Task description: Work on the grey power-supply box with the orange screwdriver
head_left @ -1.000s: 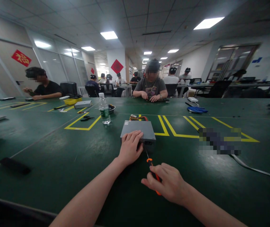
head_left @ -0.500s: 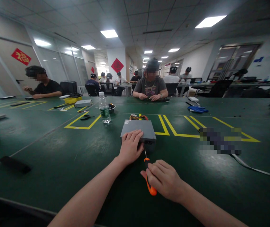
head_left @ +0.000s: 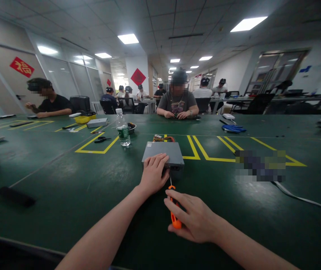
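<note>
- Since half a second ago, fingers of the right hand [head_left: 192,217] have straightened and loosened on the orange screwdriver [head_left: 176,222], whose handle has swung more upright; the left hand [head_left: 154,174] keeps its place on the grey box [head_left: 169,152].
- Head view: the grey box lies flat on the green table [head_left: 106,213], its socket [head_left: 175,168] facing the wearer, its coloured cables [head_left: 164,138] at the far side; its long axis is hard to judge.
- The screwdriver is on the near side of the box, its long axis running almost straight away from the wearer, shaft towards the near face. Whether the tip touches it cannot be told.
- The right fingers are part-open, slightly spread, loosely about the handle.
- The left fingers lie together over the top of the box, thumb against the near face, holding that edge.
- A white sticker [head_left: 149,144] sits on the box's far left corner, too small to read.
- Left of the box and farther off, a bottle [head_left: 123,131] stands upright; its green label is unreadable.
- Far left beyond the box, a red diamond sign [head_left: 22,67] reads 福.
- Beyond the box, a person [head_left: 177,101] sits wearing a printed shirt, lettering illegible.
</note>
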{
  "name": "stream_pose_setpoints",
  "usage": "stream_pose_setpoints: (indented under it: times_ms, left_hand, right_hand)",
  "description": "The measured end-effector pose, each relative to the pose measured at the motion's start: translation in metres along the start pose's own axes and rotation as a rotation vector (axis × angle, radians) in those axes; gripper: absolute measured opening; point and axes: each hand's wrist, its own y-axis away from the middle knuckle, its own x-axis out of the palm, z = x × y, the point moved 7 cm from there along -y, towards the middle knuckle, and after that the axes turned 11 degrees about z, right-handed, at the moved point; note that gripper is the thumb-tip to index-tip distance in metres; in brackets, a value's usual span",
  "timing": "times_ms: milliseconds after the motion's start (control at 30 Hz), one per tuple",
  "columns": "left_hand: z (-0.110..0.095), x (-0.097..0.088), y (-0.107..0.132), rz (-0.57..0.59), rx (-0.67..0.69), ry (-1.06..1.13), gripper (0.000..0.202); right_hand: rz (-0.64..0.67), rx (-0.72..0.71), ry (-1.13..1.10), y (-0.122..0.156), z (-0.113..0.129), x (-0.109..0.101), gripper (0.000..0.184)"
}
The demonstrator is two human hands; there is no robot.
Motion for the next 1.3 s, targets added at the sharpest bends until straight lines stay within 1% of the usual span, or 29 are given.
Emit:
stream_pose_setpoints:
  times_ms: [100,233,267,333,400,467,533,600,733,800,867,933,1033,1100,1233,1300]
  left_hand:
    - [0.000,0.001,0.000,0.013,-0.002,0.011,0.039]
    - [0.000,0.001,-0.001,0.017,-0.009,0.021,0.038]
    - [0.000,0.001,-0.001,0.015,-0.012,0.023,0.037]
    - [0.001,0.001,-0.002,0.010,-0.019,0.030,0.034]
    - [0.001,0.001,-0.002,0.007,-0.026,0.036,0.033]
    - [0.001,0.001,-0.003,0.006,-0.022,0.035,0.033]
    - [0.001,0.001,-0.003,0.004,-0.016,0.032,0.033]
    - [0.001,0.002,-0.003,0.006,-0.010,0.026,0.033]
    - [0.002,0.003,-0.002,0.013,0.001,0.018,0.035]
    - [0.002,0.004,-0.002,0.012,0.006,0.015,0.036]
    - [0.001,0.004,-0.001,0.012,0.006,0.010,0.036]
    - [0.001,0.004,-0.002,0.014,0.003,0.006,0.036]
    - [0.001,0.004,-0.002,0.019,0.005,-0.003,0.036]
    - [0.001,0.004,-0.002,0.018,0.007,-0.006,0.037]
    - [0.001,0.005,-0.001,0.012,0.006,-0.014,0.038]
    - [0.002,0.005,-0.001,0.014,0.004,-0.016,0.038]
  right_hand:
    - [0.013,-0.028,0.036,0.000,0.001,0.001,0.038]
    - [-0.074,-0.039,0.035,0.001,0.001,0.002,0.029]
    - [-0.095,-0.034,0.021,0.001,0.000,0.002,0.030]
    - [-0.121,-0.014,-0.019,0.002,-0.001,0.001,0.039]
    - [-0.096,-0.002,-0.050,0.001,0.000,-0.001,0.048]
    - [-0.028,-0.011,-0.043,-0.001,0.002,0.000,0.046]
    - [0.007,-0.023,-0.011,-0.002,0.004,-0.001,0.041]
    - [-0.040,-0.036,0.009,-0.002,0.004,-0.005,0.039]
    - [-0.225,-0.018,-0.033,0.004,-0.002,-0.015,0.033]
    - [-0.258,0.010,-0.051,0.006,-0.005,-0.016,0.035]
    - [-0.215,0.015,-0.050,0.006,-0.005,-0.014,0.040]
    - [-0.126,-0.005,-0.031,0.003,-0.001,-0.009,0.044]
    - [-0.034,-0.025,0.009,0.000,0.005,-0.003,0.040]
    - [-0.036,-0.019,0.006,-0.002,0.005,-0.002,0.037]
    - [-0.124,0.033,-0.114,0.001,-0.002,-0.001,0.038]
    - [-0.135,0.061,-0.160,0.003,-0.006,0.001,0.040]
